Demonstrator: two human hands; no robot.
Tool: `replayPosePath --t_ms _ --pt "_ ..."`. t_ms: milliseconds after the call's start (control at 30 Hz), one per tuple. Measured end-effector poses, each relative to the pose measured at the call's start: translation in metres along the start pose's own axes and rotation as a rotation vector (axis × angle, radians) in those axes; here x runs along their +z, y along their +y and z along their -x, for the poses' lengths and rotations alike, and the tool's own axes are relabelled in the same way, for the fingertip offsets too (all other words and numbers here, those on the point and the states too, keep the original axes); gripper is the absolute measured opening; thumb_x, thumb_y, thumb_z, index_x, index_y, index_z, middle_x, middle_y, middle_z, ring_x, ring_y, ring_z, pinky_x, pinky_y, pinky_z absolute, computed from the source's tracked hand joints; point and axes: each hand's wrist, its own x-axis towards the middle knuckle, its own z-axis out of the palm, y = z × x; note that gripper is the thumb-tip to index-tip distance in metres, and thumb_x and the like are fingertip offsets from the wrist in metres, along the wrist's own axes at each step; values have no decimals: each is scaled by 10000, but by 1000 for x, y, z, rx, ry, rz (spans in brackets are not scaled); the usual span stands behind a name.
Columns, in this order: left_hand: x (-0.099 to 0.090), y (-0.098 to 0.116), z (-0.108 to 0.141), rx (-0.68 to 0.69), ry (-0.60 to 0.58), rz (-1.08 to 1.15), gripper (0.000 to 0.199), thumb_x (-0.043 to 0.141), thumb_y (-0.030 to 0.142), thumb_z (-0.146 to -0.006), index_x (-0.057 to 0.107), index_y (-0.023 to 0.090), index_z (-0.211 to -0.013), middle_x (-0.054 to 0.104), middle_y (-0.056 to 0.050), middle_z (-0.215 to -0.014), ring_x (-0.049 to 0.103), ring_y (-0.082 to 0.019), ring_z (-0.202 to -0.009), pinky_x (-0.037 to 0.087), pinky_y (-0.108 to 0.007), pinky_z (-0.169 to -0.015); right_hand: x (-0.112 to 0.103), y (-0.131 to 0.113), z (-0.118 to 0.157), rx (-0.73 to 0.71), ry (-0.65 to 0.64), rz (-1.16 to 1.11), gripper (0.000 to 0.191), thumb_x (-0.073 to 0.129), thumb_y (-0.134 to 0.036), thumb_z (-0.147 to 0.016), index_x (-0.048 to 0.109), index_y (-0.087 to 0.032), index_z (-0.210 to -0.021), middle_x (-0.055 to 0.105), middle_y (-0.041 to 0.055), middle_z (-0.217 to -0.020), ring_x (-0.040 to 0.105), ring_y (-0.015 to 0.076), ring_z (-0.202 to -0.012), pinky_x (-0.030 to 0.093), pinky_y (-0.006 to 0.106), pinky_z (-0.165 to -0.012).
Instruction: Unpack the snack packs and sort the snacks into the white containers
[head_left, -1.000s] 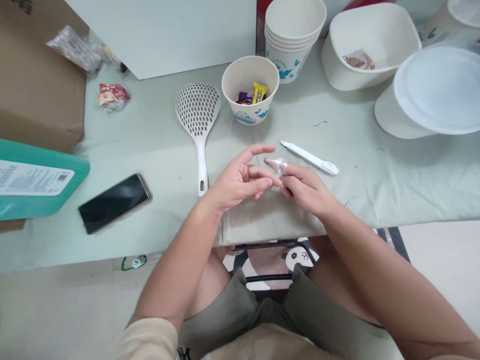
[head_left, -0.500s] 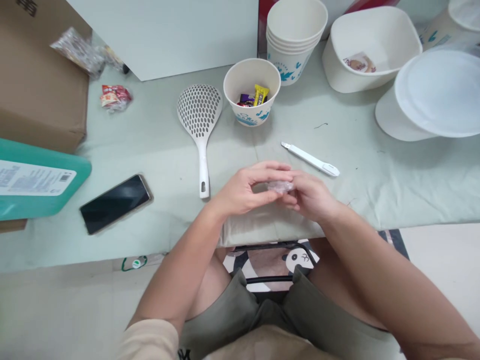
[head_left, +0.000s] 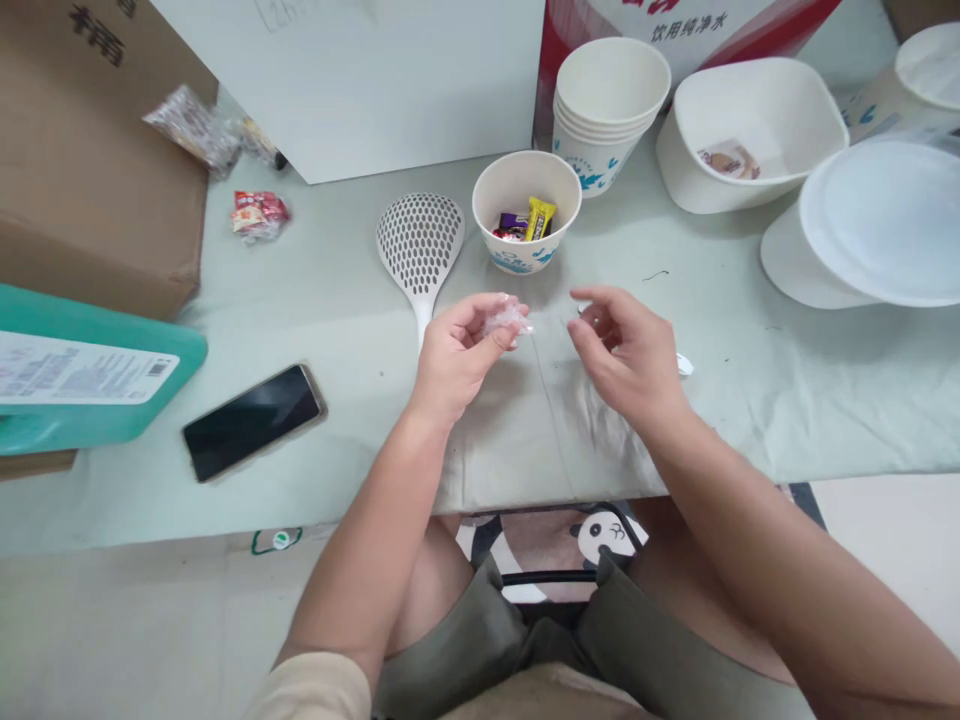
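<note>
In my left hand [head_left: 469, 345] is a crinkled clear plastic wrapper [head_left: 507, 316], pinched between thumb and fingers. My right hand [head_left: 630, 350] is apart from it on the right, thumb and forefinger spread, with nothing visible between them. Beneath the right hand lies a white utility knife [head_left: 684, 365], mostly covered; only its end shows clearly. A white slotted skimmer [head_left: 420, 240] lies just beyond the left hand, its handle partly hidden. Behind both hands stands a paper cup [head_left: 517, 255] with several small wrapped snacks [head_left: 538, 218] inside.
A phone [head_left: 253, 422] and a green jug [head_left: 172, 350] are on the left, near a cardboard box [head_left: 97, 200]. A red packet [head_left: 257, 213] lies behind them. Stacked paper cups [head_left: 600, 150], a rectangular tub [head_left: 750, 190] and a lidded tub [head_left: 885, 225] stand at the back right.
My hands were together around the clear plastic. They have parted: the left moved up and away with the wrapper, and the right let go and spread its fingers. The view tilted slightly.
</note>
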Motion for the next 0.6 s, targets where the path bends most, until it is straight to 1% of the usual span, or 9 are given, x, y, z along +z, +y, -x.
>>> replayPosePath --t_ms 67,100,167,267,300,367,467,533,600 --pt "-2 0 -2 -16 -28 25 346 950 402 -698 786 227 -947 830 -44 -998 774 -154 -857 613 -241 -710 7 -4 -22 -82 -34 167 362 693 -311 -856 672 -255 -1213 595 -14 -701 492 174 -633 367 319 -662" --pt "-2 0 -3 -21 -48 27 345 950 409 -697 782 221 -932 829 -43 -979 772 -150 -840 612 -239 -708 11 -6 -33 -111 -55 236 360 700 -312 -860 668 -266 -1215 565 -16 -665 492 188 -644 343 314 -655" --pt "0 0 -4 -25 -82 27 344 950 427 -694 780 210 -899 826 -43 -935 764 -138 -801 608 -234 -704 19 -6 -56 -163 -72 342 274 704 -293 -863 680 -279 -1136 525 -5 -646 518 210 -701 308 306 -656" --pt "2 -1 -6 -29 -95 35 322 947 420 -702 785 210 -883 825 -40 -913 756 -125 -771 604 -223 -696 22 -4 -81 -231 -60 396 42 668 -292 -906 659 -261 -932 540 18 -687 555 217 -775 297 299 -662" --pt "3 -1 -7 -31 -93 37 311 946 411 -705 786 212 -883 826 -39 -915 757 -124 -769 605 -222 -694 21 -3 -85 -249 -49 402 71 652 -309 -925 637 -252 -885 558 24 -706 564 215 -788 305 298 -664" --pt "4 -1 -8 -36 -86 31 293 944 395 -711 788 212 -878 828 -42 -919 759 -127 -771 606 -223 -690 14 -3 -88 -265 -21 408 157 627 -352 -958 605 -242 -848 604 31 -751 581 209 -799 340 300 -677" --pt "6 -1 -9 -41 -79 11 296 947 399 -704 794 204 -866 830 -56 -918 757 -132 -761 610 -227 -684 -1 -3 -83 -234 38 347 180 601 -366 -992 589 -243 -860 652 26 -771 601 186 -767 417 318 -736" --pt "7 -2 -9 -46 -70 13 304 955 402 -688 797 201 -852 831 -60 -904 756 -134 -744 614 -228 -672 -11 -2 -80 -169 99 196 181 569 -363 -1020 579 -247 -881 660 14 -761 620 169 -738 459 320 -749" --pt "9 -2 -8 -60 -71 30 300 966 392 -671 796 204 -831 829 -55 -879 758 -137 -734 617 -229 -657 -21 -2 -80 -49 196 -28 194 525 -344 -1048 555 -245 -884 642 1 -729 634 152 -700 477 300 -694"
